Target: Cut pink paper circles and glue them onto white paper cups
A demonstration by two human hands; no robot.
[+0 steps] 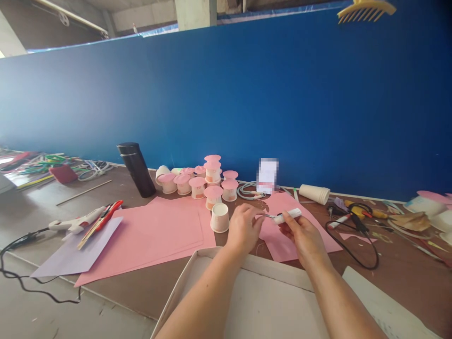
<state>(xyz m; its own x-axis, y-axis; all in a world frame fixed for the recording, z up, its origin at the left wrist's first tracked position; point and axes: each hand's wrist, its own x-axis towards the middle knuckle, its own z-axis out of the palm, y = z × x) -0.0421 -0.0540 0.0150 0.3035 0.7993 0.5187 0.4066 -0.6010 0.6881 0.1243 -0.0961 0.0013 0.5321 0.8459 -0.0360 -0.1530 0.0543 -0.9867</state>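
Note:
My right hand (305, 235) is closed around a short white tube-shaped thing (289, 216) with a dark mark at its left end; its exact kind I cannot make out. From that end a thin grey metal piece (270, 216) runs to my left hand (245, 226), whose fingers are pinched together on it. Both hands are above a pink paper sheet (282, 245). Left of my left hand stands an upright white paper cup (220, 218). Behind it are several paper cups topped with pink discs (213, 192), some of them stacked.
A shallow white box (208, 254) lies under my forearms. To the left are pink sheets (169, 226), a black bottle (137, 169), a glue gun (77, 220) and red-handled scissors (109, 214). Nested cups (314, 194) and a black cable (376, 256) lie to the right.

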